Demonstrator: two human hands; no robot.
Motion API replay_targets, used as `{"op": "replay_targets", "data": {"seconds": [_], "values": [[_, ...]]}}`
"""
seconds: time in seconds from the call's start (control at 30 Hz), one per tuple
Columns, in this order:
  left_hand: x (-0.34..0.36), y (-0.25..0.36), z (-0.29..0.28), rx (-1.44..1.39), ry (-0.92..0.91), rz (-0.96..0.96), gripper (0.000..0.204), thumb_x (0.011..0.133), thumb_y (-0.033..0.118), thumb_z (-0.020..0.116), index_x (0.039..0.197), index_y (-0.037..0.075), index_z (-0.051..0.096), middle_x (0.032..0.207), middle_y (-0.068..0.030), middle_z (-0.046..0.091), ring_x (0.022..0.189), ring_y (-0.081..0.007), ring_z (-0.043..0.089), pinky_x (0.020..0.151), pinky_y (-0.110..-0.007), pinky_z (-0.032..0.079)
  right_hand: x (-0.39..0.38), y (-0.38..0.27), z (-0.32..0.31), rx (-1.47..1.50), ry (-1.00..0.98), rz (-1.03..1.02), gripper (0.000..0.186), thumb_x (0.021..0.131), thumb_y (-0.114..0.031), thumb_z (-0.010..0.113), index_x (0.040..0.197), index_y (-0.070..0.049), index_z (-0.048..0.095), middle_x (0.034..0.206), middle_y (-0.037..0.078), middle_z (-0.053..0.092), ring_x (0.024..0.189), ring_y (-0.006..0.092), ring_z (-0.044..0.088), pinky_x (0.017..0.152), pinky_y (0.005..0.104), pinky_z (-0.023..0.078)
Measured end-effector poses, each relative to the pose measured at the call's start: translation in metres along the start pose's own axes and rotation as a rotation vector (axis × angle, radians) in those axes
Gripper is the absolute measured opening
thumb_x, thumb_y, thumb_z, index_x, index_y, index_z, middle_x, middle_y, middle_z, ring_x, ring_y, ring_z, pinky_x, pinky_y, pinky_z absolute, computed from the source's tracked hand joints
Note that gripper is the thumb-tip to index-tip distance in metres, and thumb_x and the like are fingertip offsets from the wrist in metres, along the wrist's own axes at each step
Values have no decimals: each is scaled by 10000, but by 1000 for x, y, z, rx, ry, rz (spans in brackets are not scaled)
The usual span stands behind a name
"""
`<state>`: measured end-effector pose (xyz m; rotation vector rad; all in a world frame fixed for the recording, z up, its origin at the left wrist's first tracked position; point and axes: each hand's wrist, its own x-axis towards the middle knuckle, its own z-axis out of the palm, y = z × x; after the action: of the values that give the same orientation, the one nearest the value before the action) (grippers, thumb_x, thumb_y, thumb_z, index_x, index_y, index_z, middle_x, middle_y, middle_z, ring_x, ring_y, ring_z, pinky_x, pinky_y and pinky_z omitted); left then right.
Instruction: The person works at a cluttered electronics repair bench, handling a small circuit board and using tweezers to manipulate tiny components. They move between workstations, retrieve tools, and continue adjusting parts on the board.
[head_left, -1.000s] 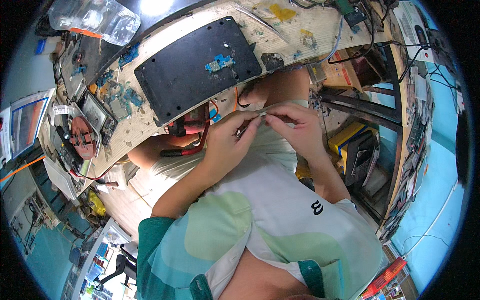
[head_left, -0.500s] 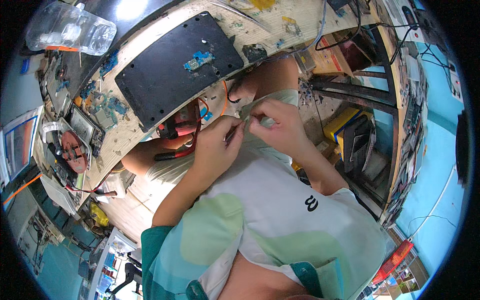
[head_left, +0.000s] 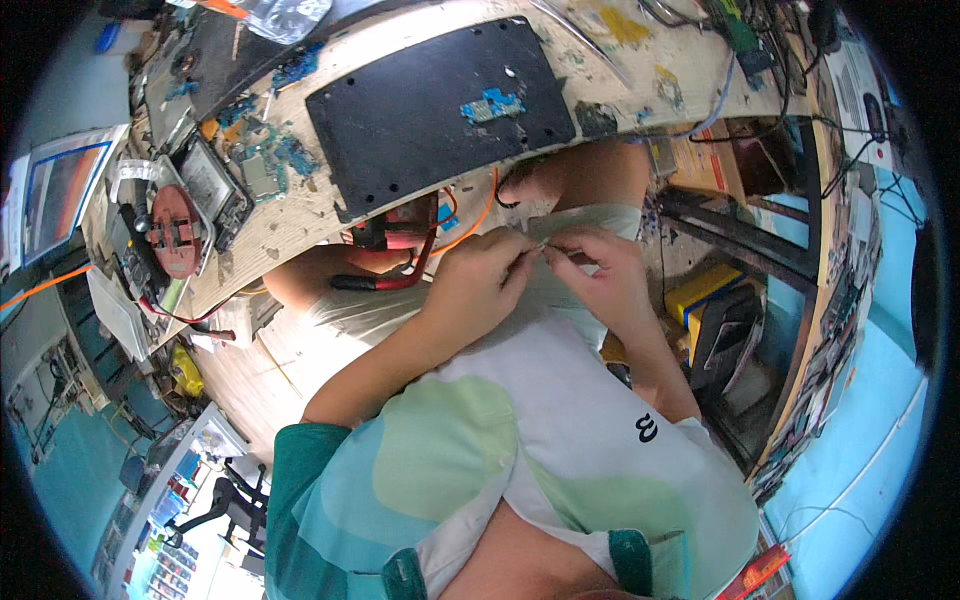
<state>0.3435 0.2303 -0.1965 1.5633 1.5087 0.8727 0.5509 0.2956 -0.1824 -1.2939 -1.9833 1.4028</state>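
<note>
Above my lap, just off the front edge of the workbench, my left hand [head_left: 483,283] and my right hand [head_left: 598,272] meet at the fingertips. Both are pinched closed around a small pale piece [head_left: 543,243] that is too tiny to name. Beyond them on the bench lies a black flat panel [head_left: 440,110] with dark holes along its edges. A small blue and silver circuit board [head_left: 492,106] rests on that panel, apart from my hands.
Red-handled pliers [head_left: 385,280] sit below the bench edge, left of my hands. Scattered blue scraps [head_left: 290,155], an opened phone [head_left: 212,185] and a reddish oval tool [head_left: 175,232] cover the bench's left side. A yellow box [head_left: 703,290] stands under the bench at right.
The view has shifted, so the bench and panel appear further right and higher. My fingertips have come together around the small piece, where before they were slightly apart.
</note>
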Motion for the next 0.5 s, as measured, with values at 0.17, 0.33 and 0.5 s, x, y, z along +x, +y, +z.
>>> {"op": "replay_targets", "data": {"seconds": [0.17,0.33,0.5], "values": [[2,2,-2,64,17,69,144,922,57,753,1057,12,735,980,-179,747,857,-375,728,779,-461,568,2,-5,4,14,44,109,145,932,-55,790,1049,30,786,995,113,797,884,160,766,784,305,619],[2,5,-2,153,36,162,125,905,72,747,1003,29,684,913,-169,705,828,-383,698,761,-486,553,1,-2,6,54,66,193,150,928,-56,779,1047,36,780,979,93,791,879,140,758,785,293,609],[3,10,-5,134,61,221,155,886,73,744,942,36,604,868,-151,668,804,-367,691,720,-481,549,1,-1,11,114,150,157,123,899,-50,767,978,42,746,912,92,763,827,130,718,765,285,577]]}}
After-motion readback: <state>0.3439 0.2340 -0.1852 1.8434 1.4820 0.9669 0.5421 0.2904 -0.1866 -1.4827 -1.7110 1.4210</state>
